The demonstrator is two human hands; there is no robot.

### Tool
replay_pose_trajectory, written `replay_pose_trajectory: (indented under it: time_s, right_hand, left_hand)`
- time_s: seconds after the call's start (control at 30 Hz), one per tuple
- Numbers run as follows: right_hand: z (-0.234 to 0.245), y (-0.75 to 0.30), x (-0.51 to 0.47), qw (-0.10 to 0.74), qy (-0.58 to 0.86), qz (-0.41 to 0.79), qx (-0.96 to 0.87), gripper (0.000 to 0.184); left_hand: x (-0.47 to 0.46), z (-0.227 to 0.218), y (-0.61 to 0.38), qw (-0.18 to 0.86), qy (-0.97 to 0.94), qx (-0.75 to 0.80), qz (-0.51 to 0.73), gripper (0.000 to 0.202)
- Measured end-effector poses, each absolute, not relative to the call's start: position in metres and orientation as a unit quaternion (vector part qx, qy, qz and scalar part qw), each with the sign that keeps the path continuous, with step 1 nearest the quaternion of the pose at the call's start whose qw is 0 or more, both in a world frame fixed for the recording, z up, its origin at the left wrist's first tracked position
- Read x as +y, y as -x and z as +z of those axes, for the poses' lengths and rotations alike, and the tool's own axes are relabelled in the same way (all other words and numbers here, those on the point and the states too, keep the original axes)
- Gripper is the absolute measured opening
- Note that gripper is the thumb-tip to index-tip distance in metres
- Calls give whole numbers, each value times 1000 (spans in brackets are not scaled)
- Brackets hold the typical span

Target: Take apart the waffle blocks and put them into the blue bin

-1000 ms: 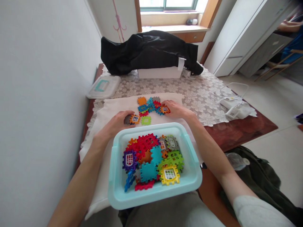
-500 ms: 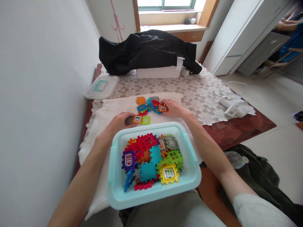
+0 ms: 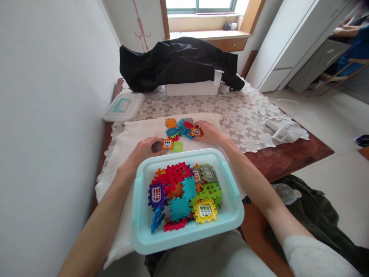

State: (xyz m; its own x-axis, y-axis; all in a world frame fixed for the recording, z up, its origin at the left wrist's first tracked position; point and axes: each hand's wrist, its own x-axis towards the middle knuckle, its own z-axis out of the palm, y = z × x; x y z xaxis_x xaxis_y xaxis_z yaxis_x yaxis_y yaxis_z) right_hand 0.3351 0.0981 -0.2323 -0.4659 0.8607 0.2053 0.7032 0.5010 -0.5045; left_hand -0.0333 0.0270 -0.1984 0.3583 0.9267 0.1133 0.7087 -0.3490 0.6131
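Note:
A light blue tray rests on my lap, holding several coloured interlocking building tiles. Beyond it, on a white cloth, lies a small cluster of joined tiles. My left hand is closed around an orange window tile and a grey tile, with a green tile touching them on the right. My right hand pinches an orange window tile at the right edge of the cluster.
A clear lid lies at the table's left. A black garment covers a white box at the back. White chargers and cable sit at the right. A wall is close on the left. Another person sits at far right.
My left hand has slid its orange and grey tiles right until they touch the green tile. My right hand has pushed its orange tile slightly left into the cluster.

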Motion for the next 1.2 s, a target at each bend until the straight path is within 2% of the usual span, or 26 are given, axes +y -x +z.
replay_pose_trajectory:
  time_s: [0.3,0.5,0.7,0.87,1.1,1.2]
  right_hand:
    - [-232,-334,99,226,466,177,-837,55]
    - [-233,-335,100,227,461,176,-840,55]
    - [-234,-335,101,228,458,175,-841,54]
    - [-234,-335,102,228,455,181,-842,50]
    - [-236,-336,106,231,449,175,-845,53]
    - [-236,-337,105,232,452,178,-843,54]
  left_hand:
    - [19,-196,29,391,-701,508,312,68]
    - [17,-184,32,405,-690,485,354,65]
    - [18,-163,41,507,-652,451,339,61]
    - [14,-152,48,599,-626,383,321,71]
    - [6,-138,44,610,-619,366,333,77]
    - [4,-136,38,601,-655,346,300,74]
